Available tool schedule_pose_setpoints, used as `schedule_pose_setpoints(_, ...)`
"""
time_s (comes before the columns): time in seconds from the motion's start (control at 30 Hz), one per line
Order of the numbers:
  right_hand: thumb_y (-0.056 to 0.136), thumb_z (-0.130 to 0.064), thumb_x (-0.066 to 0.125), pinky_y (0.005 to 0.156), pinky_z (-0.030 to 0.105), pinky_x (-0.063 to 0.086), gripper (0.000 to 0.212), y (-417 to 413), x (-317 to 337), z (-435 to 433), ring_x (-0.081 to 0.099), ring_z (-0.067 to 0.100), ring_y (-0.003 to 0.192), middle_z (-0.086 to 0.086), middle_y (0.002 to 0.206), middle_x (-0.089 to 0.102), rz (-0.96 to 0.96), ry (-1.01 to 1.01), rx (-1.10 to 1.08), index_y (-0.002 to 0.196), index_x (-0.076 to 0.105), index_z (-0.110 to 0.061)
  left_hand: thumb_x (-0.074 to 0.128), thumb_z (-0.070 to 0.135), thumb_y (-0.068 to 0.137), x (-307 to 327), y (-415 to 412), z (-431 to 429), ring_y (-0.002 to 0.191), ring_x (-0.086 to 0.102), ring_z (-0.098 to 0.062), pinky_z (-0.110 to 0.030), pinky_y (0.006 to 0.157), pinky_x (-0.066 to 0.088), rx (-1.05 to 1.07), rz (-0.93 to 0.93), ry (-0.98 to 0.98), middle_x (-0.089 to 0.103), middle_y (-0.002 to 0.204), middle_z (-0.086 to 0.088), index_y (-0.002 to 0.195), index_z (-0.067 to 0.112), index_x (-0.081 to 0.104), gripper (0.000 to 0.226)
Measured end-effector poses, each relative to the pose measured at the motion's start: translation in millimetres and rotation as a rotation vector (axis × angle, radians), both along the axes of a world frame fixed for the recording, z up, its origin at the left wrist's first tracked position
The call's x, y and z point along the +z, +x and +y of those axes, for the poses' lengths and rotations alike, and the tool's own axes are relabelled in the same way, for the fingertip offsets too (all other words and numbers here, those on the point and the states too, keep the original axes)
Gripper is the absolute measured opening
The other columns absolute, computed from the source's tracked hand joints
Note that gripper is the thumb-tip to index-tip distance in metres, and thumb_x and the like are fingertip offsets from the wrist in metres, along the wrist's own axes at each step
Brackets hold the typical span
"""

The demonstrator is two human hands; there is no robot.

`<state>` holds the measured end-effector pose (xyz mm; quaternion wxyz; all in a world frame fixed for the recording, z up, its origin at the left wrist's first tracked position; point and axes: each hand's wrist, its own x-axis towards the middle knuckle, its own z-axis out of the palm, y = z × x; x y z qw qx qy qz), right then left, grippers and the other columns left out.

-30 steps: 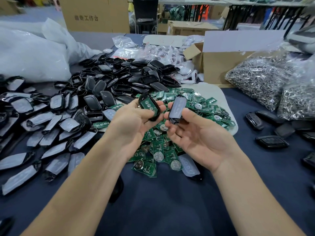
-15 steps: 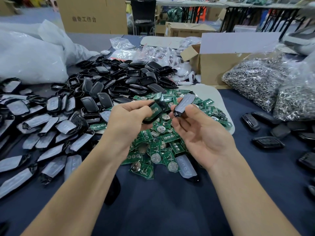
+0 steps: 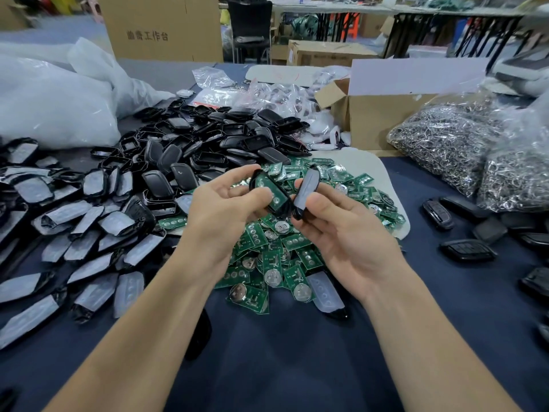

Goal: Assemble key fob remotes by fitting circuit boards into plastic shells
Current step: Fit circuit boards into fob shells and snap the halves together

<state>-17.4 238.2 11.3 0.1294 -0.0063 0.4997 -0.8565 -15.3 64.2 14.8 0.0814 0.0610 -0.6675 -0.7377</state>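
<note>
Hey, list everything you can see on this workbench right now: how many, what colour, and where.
shell half with board: one, black, green board inside, left hand grips it
cover half: one, black and grey, right hand pinches it
circuit boards: heap, green, table centre
empty shells: heap, black, behind boards, left
film-covered covers: many, grey on black, left side
closed fobs: several, black, right side
key-ring bags: two, clear with silver rings, far right
cardboard box: one, brown, open, behind boards
table: one, dark blue
left hand: one, centre
right hand: one, centre
</note>
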Motion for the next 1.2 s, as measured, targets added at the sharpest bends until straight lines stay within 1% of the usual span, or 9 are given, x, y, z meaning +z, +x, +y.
schedule_pose_setpoints(0.1,0.097,-0.003,0.062,0.086,0.03,0.058,0.019,2.7,-0.3,-4.5,0.064,0.02,0.095,0.012,0.109,0.071,0.021,0.041,0.019,0.112,0.073,-0.006,0.072,-0.001,0.092,0.5,-0.2,4.0,0.077,0.078,-0.016,-0.025,0.069,0.062,-0.003,0.037,0.063,0.081,0.087,-0.005,0.102,0.015,0.074,0.019)
schedule_pose_setpoints(0.3,0.095,-0.002,0.064,0.084,0.03,0.059,0.016,-0.1,0.8,-1.6,0.068,0.016,0.085,0.008,0.097,0.073,0.028,0.014,-0.062,0.101,0.075,-0.01,0.066,0.001,0.097,0.3,-1.2,6.9,0.088,0.076,-0.017,-0.039,0.079,0.066,0.026,0.053,-0.059,0.081,0.096,-0.001,0.108,0.024,0.079,0.029)
schedule_pose_setpoints(0.37,0.095,-0.002,0.064,0.085,0.029,0.059,0.016,0.4,-0.2,-2.5,0.068,0.017,0.089,0.01,0.1,0.073,0.043,0.028,-0.048,0.106,0.074,-0.008,0.066,0.002,0.097,-0.4,-0.6,10.4,0.093,0.074,-0.034,-0.057,0.087,0.061,0.024,0.066,-0.105,0.08,0.1,-0.01,0.109,0.029,0.078,0.031)
schedule_pose_setpoints(0.43,0.095,-0.002,0.064,0.085,0.029,0.06,0.017,0.6,-2.0,-3.4,0.067,0.018,0.092,0.011,0.102,0.073,0.044,0.049,-0.04,0.108,0.073,-0.006,0.07,0.004,0.095,-1.0,0.2,12.1,0.099,0.07,-0.047,-0.065,0.086,0.058,0.032,0.09,-0.136,0.079,0.099,-0.014,0.109,0.031,0.078,0.031)
schedule_pose_setpoints(0.53,0.094,-0.002,0.066,0.084,0.027,0.062,0.017,-0.6,-4.0,-0.9,0.067,0.019,0.092,0.012,0.102,0.073,0.044,0.068,-0.037,0.108,0.074,-0.005,0.074,0.003,0.092,-1.2,1.8,10.3,0.084,0.079,-0.024,-0.048,0.076,0.065,0.067,0.095,-0.107,0.081,0.087,-0.001,0.104,0.028,0.077,0.028)
schedule_pose_setpoints(0.6,0.093,-0.002,0.067,0.081,0.026,0.061,0.019,-1.6,-5.4,0.8,0.069,0.017,0.091,0.01,0.101,0.075,0.06,0.092,-0.03,0.111,0.074,-0.004,0.076,0.003,0.09,-1.4,1.9,8.7,0.081,0.079,-0.016,-0.041,0.073,0.066,0.074,0.09,-0.109,0.081,0.085,0.001,0.101,0.027,0.077,0.027)
schedule_pose_setpoints(0.87,0.09,-0.004,0.075,0.08,0.024,0.059,0.022,-1.9,-8.2,0.1,0.076,0.015,0.091,0.005,0.098,0.08,0.143,0.218,-0.08,0.111,0.076,-0.01,0.078,0.003,0.089,-2.7,1.4,11.1,0.074,0.076,-0.007,-0.021,0.06,0.059,0.029,0.103,-0.085,0.081,0.083,0.004,0.1,0.029,0.078,0.028)
schedule_pose_setpoints(1.03,0.089,-0.004,0.076,0.081,0.026,0.061,0.022,-3.4,-8.7,1.0,0.077,0.017,0.092,0.005,0.097,0.081,0.167,0.275,-0.129,0.109,0.078,-0.013,0.071,-0.005,0.091,-2.8,1.6,12.3,0.09,0.078,-0.015,-0.026,0.073,0.062,-0.112,0.075,-0.069,0.082,0.097,0.001,0.111,0.028,0.075,0.039)
schedule_pose_setpoints(1.2,0.087,-0.007,0.078,0.081,0.028,0.062,0.021,-6.1,-10.2,2.4,0.077,0.018,0.091,0.007,0.097,0.081,0.129,0.277,-0.125,0.108,0.079,-0.011,0.07,-0.008,0.09,-2.2,2.0,10.8,0.088,0.079,-0.013,-0.021,0.066,0.059,-0.129,0.071,-0.017,0.082,0.095,0.001,0.101,0.029,0.075,0.039)
